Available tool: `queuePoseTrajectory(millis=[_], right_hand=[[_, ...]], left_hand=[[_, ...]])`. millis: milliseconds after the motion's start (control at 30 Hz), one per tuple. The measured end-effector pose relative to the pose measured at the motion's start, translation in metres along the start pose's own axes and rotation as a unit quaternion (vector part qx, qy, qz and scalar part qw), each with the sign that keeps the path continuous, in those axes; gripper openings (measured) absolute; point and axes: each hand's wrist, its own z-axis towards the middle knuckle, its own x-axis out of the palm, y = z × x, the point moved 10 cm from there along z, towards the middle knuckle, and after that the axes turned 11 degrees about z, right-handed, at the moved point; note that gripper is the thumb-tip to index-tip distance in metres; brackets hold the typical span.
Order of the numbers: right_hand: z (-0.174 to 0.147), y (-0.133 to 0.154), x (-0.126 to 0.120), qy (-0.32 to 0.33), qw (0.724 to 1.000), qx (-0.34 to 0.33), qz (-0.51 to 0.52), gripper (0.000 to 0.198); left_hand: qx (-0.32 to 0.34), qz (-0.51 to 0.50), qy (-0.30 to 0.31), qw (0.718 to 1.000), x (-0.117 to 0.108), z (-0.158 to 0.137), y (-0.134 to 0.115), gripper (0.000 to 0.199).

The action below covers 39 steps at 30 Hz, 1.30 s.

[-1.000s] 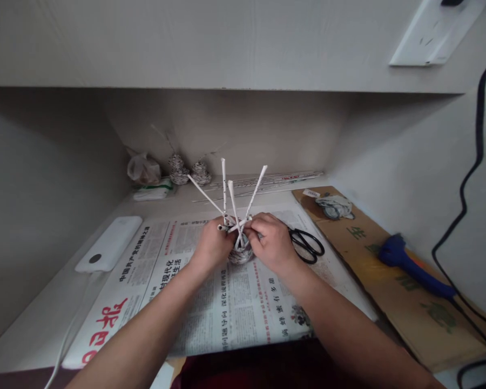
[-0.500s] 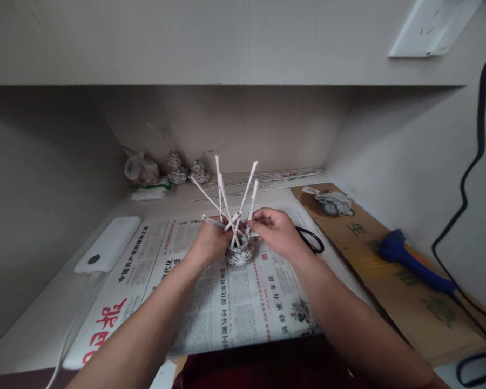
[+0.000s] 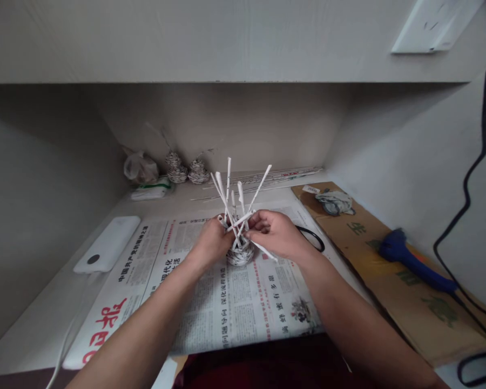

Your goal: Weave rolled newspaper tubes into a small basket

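Note:
A small round weave of rolled newspaper strips rests on the spread newspaper, with several white paper sticks fanning upward from it. My left hand is closed against the left side of the weave, gripping it near the stick bases; its fingertips are partly hidden. On the other side, my right hand pinches a paper stick close to the rim. One stick end pokes out below the right fingers, pointing down to the right.
Two finished-looking woven gourd shapes and a plastic bag stand at the back left. Loose paper sticks lie along the back. A white power bank is at left; a blue glue gun lies on cardboard at right, beside a black cable.
The sticks have shifted within the weave, and one now slants down to the right under my right hand. My left hand stays at the weave's left side.

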Motion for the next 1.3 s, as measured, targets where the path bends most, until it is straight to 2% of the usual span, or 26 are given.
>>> queuePoseTrajectory(millis=[167, 367, 467, 533, 600, 667, 767, 867, 933, 967, 1100, 1300], right_hand=[[-0.003, 0.013, 0.003, -0.01, 0.996, -0.05, -0.069, 0.016], [-0.011, 0.039, 0.012, -0.044, 0.97, -0.152, -0.184, 0.011], [-0.013, 0.043, 0.016, -0.048, 0.96, -0.173, -0.215, 0.011], [-0.013, 0.04, 0.016, -0.042, 0.965, -0.166, -0.198, 0.011], [-0.011, 0.033, 0.013, -0.043, 0.975, -0.144, -0.165, 0.011], [-0.007, 0.024, 0.006, -0.056, 0.983, -0.117, -0.133, 0.013], [0.001, 0.009, -0.005, -0.076, 0.993, -0.069, -0.056, 0.016], [0.009, -0.015, -0.011, -0.083, 0.995, 0.018, 0.059, 0.02], [0.013, -0.027, -0.011, -0.087, 0.988, 0.065, 0.115, 0.022], [0.015, -0.03, -0.011, -0.087, 0.985, 0.074, 0.131, 0.021], [0.018, -0.03, -0.006, -0.075, 0.982, 0.06, 0.162, 0.015], [0.015, -0.027, 0.002, -0.067, 0.985, 0.035, 0.156, 0.013]], left_hand=[[-0.032, -0.02, 0.012, 0.999, -0.002, -0.001, 0.002, 0.009], [-0.017, 0.15, -0.046, 0.987, -0.015, -0.006, -0.006, 0.011], [-0.003, 0.172, -0.059, 0.983, -0.017, -0.008, -0.011, 0.014], [-0.014, 0.108, -0.035, 0.993, -0.015, -0.006, -0.007, 0.013], [-0.038, -0.022, 0.02, 0.999, -0.009, -0.004, -0.001, 0.011], [-0.067, -0.15, 0.071, 0.984, -0.004, -0.003, 0.005, 0.021], [-0.077, -0.244, 0.134, 0.957, 0.003, -0.003, 0.006, 0.036], [-0.024, -0.27, 0.2, 0.941, 0.013, -0.005, -0.005, 0.049], [-0.004, -0.271, 0.224, 0.936, 0.021, -0.008, -0.009, 0.065], [0.001, -0.27, 0.227, 0.936, 0.024, -0.008, -0.009, 0.067], [0.025, -0.261, 0.213, 0.941, 0.031, -0.009, -0.014, 0.051], [0.022, -0.205, 0.184, 0.961, 0.031, -0.006, -0.009, 0.042]])
